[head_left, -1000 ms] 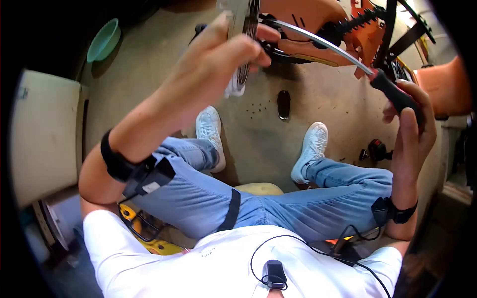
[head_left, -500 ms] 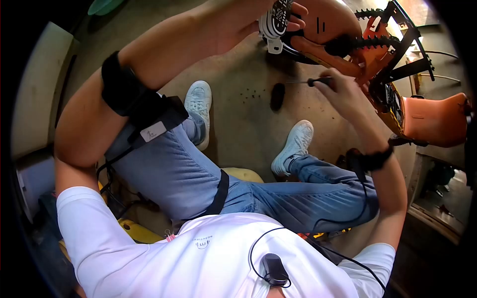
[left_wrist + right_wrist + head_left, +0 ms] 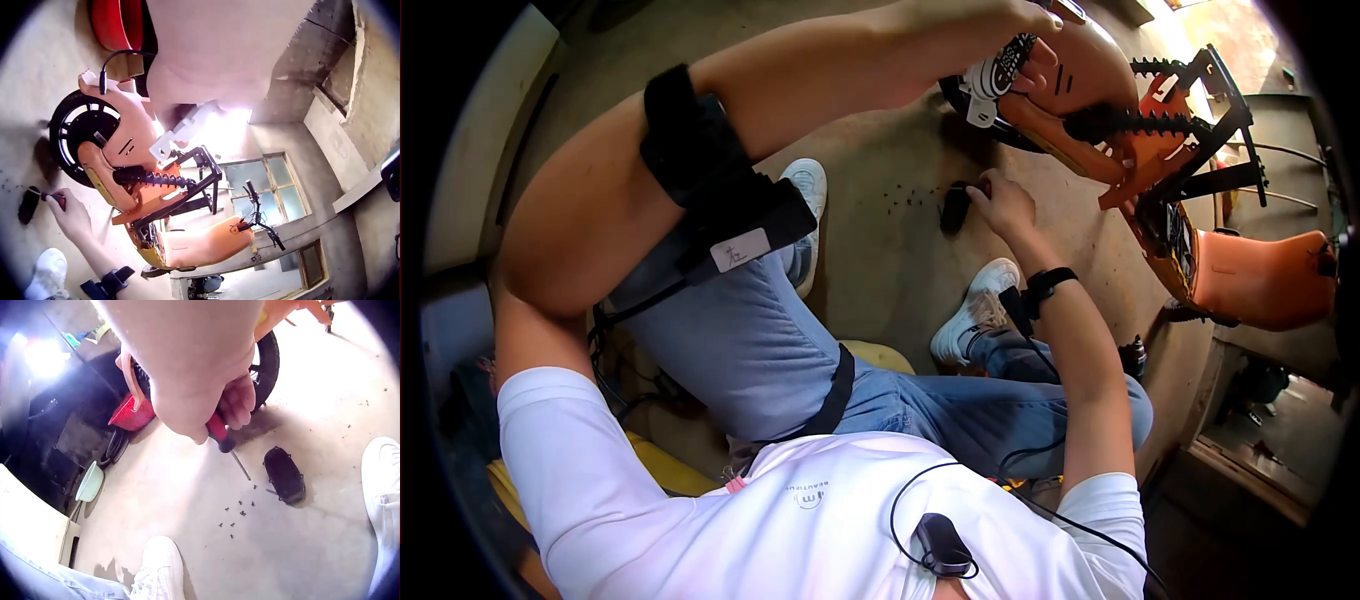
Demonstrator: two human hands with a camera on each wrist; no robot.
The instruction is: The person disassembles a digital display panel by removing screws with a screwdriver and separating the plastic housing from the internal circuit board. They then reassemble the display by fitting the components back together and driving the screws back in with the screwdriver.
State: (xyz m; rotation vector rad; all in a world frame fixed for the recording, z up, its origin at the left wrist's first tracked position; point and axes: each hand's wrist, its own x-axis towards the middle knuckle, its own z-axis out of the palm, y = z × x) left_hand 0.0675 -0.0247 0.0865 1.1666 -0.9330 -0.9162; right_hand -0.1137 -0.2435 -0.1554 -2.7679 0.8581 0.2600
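Observation:
My left hand (image 3: 975,35) is raised at the top of the head view. It grips a round part with a white casing and a black patterned face (image 3: 990,88), one tab sticking out below. Down near the floor, my right hand (image 3: 1006,208) grips a screwdriver (image 3: 220,432) with a red and black handle. In the right wrist view its thin blade points at the floor beside a dark oval cover (image 3: 284,476). Several small screws (image 3: 242,514) lie scattered next to the cover. The palm side of my left hand is mostly hidden in the head view.
An orange scooter (image 3: 1090,60) with black springs (image 3: 1150,122) and a black frame stands at the upper right. White shoes (image 3: 975,310) are on the floor. A red basin (image 3: 132,414) and a pale green basin (image 3: 90,482) sit farther off.
My right hand has come down from the right with the screwdriver, to the oval cover on the floor. My left hand has shifted rightward with the white-cased part, in front of the scooter.

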